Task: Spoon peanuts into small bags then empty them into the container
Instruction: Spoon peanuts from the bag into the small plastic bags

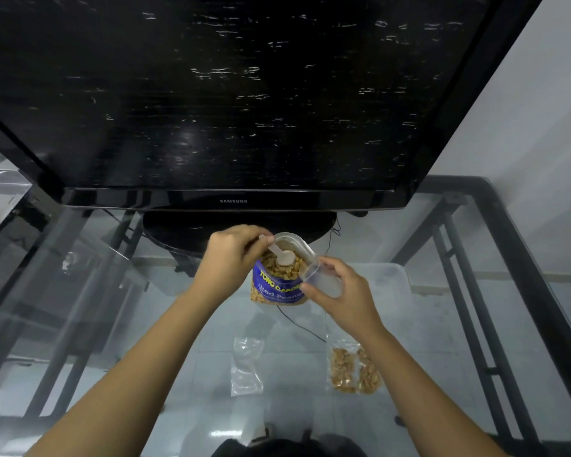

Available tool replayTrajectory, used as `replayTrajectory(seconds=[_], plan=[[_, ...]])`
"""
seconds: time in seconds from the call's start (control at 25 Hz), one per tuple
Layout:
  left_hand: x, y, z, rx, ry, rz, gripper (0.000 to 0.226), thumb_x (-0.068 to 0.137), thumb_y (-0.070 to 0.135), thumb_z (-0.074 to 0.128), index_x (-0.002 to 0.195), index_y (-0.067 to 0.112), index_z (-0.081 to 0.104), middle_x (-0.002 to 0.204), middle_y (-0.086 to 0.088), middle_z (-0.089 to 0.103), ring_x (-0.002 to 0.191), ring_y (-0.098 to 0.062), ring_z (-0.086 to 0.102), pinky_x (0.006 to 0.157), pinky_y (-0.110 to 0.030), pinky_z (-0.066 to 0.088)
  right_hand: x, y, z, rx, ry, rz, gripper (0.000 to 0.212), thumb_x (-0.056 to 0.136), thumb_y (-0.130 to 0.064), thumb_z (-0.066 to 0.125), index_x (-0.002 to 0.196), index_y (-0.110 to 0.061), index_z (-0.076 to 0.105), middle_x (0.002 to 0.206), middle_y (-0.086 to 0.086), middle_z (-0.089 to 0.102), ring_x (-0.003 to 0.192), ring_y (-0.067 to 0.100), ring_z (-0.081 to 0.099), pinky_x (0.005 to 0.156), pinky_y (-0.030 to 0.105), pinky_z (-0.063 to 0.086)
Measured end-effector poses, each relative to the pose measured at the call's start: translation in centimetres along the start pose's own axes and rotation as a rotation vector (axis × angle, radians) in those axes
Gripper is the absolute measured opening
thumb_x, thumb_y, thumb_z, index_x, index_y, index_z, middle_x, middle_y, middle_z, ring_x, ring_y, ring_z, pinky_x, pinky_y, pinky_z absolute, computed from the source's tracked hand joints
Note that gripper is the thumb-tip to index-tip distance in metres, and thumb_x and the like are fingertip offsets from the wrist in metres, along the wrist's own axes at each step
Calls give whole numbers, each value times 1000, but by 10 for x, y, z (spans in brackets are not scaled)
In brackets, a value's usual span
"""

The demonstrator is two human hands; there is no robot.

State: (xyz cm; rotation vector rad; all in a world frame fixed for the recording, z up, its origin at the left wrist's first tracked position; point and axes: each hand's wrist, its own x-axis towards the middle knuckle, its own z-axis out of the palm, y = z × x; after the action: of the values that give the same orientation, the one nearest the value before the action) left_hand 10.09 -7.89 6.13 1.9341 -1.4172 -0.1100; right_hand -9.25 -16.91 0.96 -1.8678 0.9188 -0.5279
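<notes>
On the glass tabletop point(409, 324), just in front of the round base of a large black Samsung television point(231, 94), stands an open blue pouch of salted peanuts point(276, 285), its foil-lined mouth spread wide and the nuts showing inside. Over that mouth the left hand point(233, 250) pinches the handle of a white plastic scoop point(282, 257) between thumb and fingertips, the scoop's round bowl lying in the pouch on top of the peanuts. Just beside the pouch on its right, the right hand point(342, 296) grips a small clear bag point(320, 278), fingers curled around it and thumb pressed near its lower edge, so that its opening is held round and tilted toward the pouch's rim; this bag looks empty, though its clear film makes that hard to judge. Nearer the person, two more small clear bags lie flat on the glass, well apart from each other: an empty bag point(247, 366) in the middle and, to its right, a filled bag point(353, 369) holding peanuts in two clumps, partly overlapped by the right forearm. A thin black cable point(297, 324) runs beneath the glass between the pouch and the bags, and a pale translucent lidded container point(376, 282) shows behind the right hand. Black metal table legs and pale floor tiles show through the glass.
</notes>
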Motion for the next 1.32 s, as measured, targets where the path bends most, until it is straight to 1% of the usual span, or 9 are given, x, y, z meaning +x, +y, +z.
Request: replayTrajectory(seconds=[0.12, 0.4, 0.48, 0.6, 0.8, 0.88, 1.04, 1.24, 1.32], plan=[[4, -7, -3, 165, -21, 175, 30, 88, 29, 51, 86, 5, 69, 74, -6, 68, 65, -17, 62, 59, -21, 44, 0, 2, 1, 5, 3, 3, 47, 71, -37, 77, 112, -26, 57, 107, -17, 62, 103, -9, 54, 79, -1, 37], [16, -27, 11, 45, 19, -324, 21, 91, 20, 56, 94, 5, 70, 72, -11, 67, 65, -21, 58, 61, -24, 40, -2, -1, 0, 7, 10, 1, 43, 71, -34, 78, 109, -28, 58, 107, -16, 62, 103, -9, 54, 78, -2, 36], [17, -31, 7, -58, -96, -335, 19, 91, 19, 56, 95, 7, 70, 74, -7, 67, 69, -18, 62, 61, -22, 44, -2, -2, 0, 9, 1, 3, 43, 72, -34, 77, 110, -28, 58, 107, -15, 62, 104, -9, 54, 78, -2, 37], [13, -37, 6, -121, -344, -201, 16, 92, 21, 55, 93, 13, 69, 78, -3, 70, 75, -9, 66, 67, -24, 51, -2, -4, 1, 3, -3, 15, 42, 72, -36, 77, 109, -28, 57, 107, -16, 62, 103, -9, 54, 78, -1, 38], [16, -28, 20, -296, -60, -634, 22, 92, 21, 55, 79, 7, 67, 62, -3, 64, 63, -13, 59, 64, -26, 48, -5, -4, -1, -10, -7, 23, 44, 71, -37, 77, 109, -27, 58, 104, -22, 60, 99, -16, 52, 77, -2, 37], [18, -26, 22, -355, -64, -701, 23, 91, 22, 55, 78, 7, 67, 60, -2, 63, 62, -11, 57, 62, -25, 47, -5, -5, -1, -2, -15, 27, 45, 71, -37, 77, 110, -27, 57, 102, -26, 57, 99, -18, 50, 77, -2, 37], [21, -34, 24, -536, -4, -851, 22, 91, 21, 57, 76, 9, 66, 61, -5, 61, 62, -13, 57, 61, -23, 47, -4, -4, -3, 53, 37, 61, 47, 72, -38, 76, 113, -26, 56, 105, -20, 59, 103, -5, 54, 78, 1, 40], [19, -40, 15, -616, 87, -978, 20, 92, 21, 55, 77, 8, 62, 62, -4, 56, 48, -8, 47, 34, -12, 35, 3, -9, -11, 30, 97, 47, 58, 71, -37, 77, 122, -26, 52, 104, -23, 55, 100, -5, 53, 77, 0, 41], [20, -43, 8, -666, 138, -995, 22, 92, 18, 55, 72, 9, 59, 61, -5, 53, 44, -8, 46, 35, -13, 37, 9, -11, -14, -55, 68, 10, 59, 69, -40, 77, 121, -25, 53, 107, -18, 55, 98, -4, 53, 76, 0, 39]])
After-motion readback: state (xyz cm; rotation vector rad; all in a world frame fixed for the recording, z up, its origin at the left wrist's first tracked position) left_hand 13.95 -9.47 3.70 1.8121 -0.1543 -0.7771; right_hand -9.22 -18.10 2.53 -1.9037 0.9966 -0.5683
